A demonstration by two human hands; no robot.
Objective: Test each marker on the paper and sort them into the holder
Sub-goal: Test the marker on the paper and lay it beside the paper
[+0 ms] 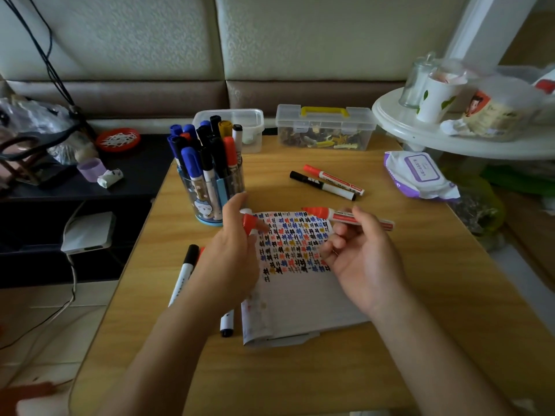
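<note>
On the wooden tabletop (420, 295), the person's right grip (360, 259) pinches a red marker (348, 217), held roughly level above the paper (300, 298). The paper's upper part is covered with red, blue, black and yellow scribbles. The left grip (231, 253) holds a red-and-white piece (248, 225); whether it is a marker or a cap is unclear. The holder (210, 202), crowded with markers, stands just beyond the left grip. Two loose markers (327, 183) lie side by side farther back.

I see a wood-grain tabletop (390, 280) with a soft sheen, matt paper (300, 301), a clear plastic holder (210, 193) (glossy), and smooth plastic markers (327, 181).
</note>
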